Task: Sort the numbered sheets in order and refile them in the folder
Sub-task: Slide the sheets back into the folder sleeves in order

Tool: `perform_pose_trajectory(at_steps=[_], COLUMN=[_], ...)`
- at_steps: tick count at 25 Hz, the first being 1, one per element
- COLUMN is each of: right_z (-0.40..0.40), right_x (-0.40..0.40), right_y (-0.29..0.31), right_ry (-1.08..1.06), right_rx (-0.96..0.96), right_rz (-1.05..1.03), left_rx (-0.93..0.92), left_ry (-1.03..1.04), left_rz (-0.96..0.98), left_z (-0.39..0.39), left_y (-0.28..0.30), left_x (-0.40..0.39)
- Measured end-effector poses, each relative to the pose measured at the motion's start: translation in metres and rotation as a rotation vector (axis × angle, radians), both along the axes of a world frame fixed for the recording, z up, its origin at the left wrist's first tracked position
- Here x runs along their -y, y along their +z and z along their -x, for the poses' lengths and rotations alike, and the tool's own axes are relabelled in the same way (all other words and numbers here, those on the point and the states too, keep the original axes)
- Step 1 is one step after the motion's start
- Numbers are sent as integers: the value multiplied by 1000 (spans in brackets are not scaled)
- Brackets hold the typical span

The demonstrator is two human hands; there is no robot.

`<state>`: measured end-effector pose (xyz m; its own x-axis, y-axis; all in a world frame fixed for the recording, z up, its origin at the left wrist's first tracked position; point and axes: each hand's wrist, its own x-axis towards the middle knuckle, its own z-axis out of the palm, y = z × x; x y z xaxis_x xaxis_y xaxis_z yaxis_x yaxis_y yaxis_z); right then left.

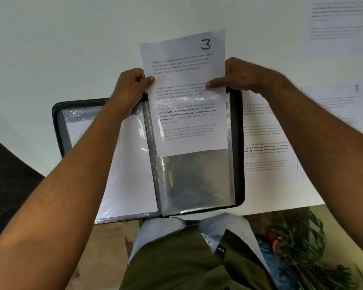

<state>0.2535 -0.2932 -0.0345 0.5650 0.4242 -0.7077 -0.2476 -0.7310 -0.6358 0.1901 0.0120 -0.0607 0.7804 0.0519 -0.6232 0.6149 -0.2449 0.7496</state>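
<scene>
Sheet 3 (pixel 183 65) stands lengthwise, its lower half inside the right-hand sleeve (pixel 197 181) of the open folder (pixel 58 122), left hand (pixel 130 88) and right hand (pixel 239 75) pinching opposite edges above the sleeve mouth, equally near.

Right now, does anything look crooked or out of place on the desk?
Yes: sheet 3 is only halfway into the folder's clear sleeve and sits slightly tilted, with both hands pinching its edges. Other sheets lie loose at the right.
</scene>
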Motion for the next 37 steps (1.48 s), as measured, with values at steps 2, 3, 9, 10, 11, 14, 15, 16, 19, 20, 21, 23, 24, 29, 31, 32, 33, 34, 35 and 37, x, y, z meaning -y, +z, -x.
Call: perform_pose_trajectory(at_steps=[2, 3, 9, 10, 11, 14, 15, 16, 19, 20, 21, 23, 24, 29, 31, 32, 33, 34, 35, 37], right_z=[1, 1, -8, -8, -8, -7, -6, -5, -5, -6, -6, -6, -6, -6, -7, -7, -7, -6, -6, -4], right_x=[-3, -5, -5, -4, -4, -3, -3, -4, -7, -8, -10, -13, -15, -23, -21, -20, -20, -20, -20, -20], right_y=[0, -1, 3, 4, 5, 5, 4, 4, 3, 2, 3, 5, 5, 6, 5, 5, 4, 4, 4, 3], right_ry=[-168, -252, -129, -91, -65, -11, -8, -20, -80, -86, -93, -86, -66, 45, 61, 73, 89, 109, 131, 166], right_rx=[54, 89, 130, 118, 100, 39, 30, 32, 153, 208, 234, 230, 226, 203, 179, 161, 142, 128, 122, 115], right_rz=[-82, -120, -47, -23, -5, 11, 14, 15, -8, -15, -25, -36, -32, -1, -10, -21, -28, -30, -28, -24], left_rx=[-19, -24, -20, -9, 5, 28, 30, 27, 0, -10, -16, -22, -26, 57, 96, 104, 114, 121, 127, 135], left_ry=[-73, -113, -67, -48, -33, -4, 0, -2, -41, -66, -97, -152, -169, -98, -104, -120, -141, -161, -184, -233], left_rz=[-64, -99, -21, 3, 19, 10, 0, -17, -38, -28, -27, -41, -41, -23, -31, -34, -37, -46, -57, -94], left_z=[1, 1, 1, 0, 0, 0, 0, 0, 2, 2, 2, 2, 1, 5, 6, 7, 8, 8, 9, 9], left_y=[-2, -2, -6, -7, -8, -3, -2, -3, -7, -9, -10, -10, -10, -13, -14, -13, -13, -12, -12, -10], left_x=[-2, -2, -4, -4, -5, -3, -1, -1, -4, -6, -7, -10, -11, -9, -9, -9, -10, -10, -9, -6])
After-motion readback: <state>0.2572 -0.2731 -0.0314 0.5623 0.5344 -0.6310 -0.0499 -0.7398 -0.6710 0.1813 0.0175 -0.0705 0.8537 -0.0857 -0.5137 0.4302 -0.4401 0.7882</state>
